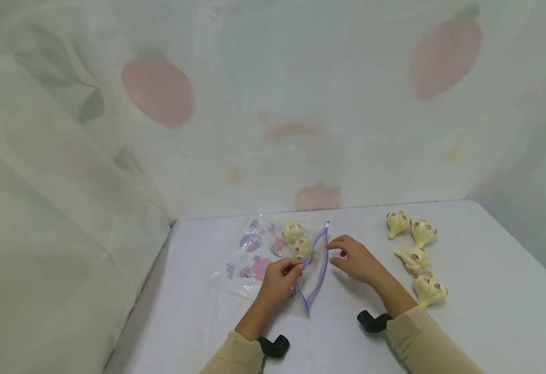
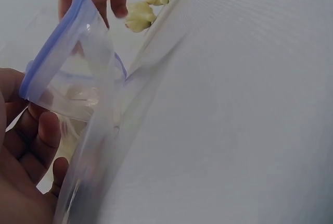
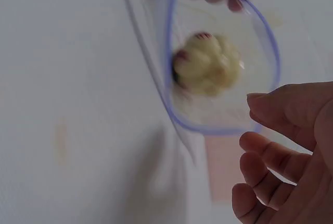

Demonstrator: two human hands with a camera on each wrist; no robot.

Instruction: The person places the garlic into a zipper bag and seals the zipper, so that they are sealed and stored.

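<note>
A clear zip bag [image 1: 226, 270] with pink and purple prints lies on the table, its purple zip rim [image 1: 324, 267] spread into a loop. Two garlic bulbs [image 1: 302, 248] lie inside it. My left hand [image 1: 279, 280] pinches the near side of the rim between thumb and fingers; in the left wrist view the purple strip [image 2: 49, 44] rises from that grip. At the opposite side of the mouth is my right hand [image 1: 356, 259], holding nothing. Its thumb and loosely bent fingers [image 3: 270, 156] stand apart beside the rim in the right wrist view, where one bulb [image 3: 208, 67] shows through the opening.
Several more garlic bulbs [image 1: 413, 258] lie in a rough column on the right of the white table [image 1: 488, 291]. A fabric curtain [image 1: 254, 104] with fruit prints hangs behind, and another stands along the left edge. Black curved pieces [image 1: 371, 322] sit at both wrists.
</note>
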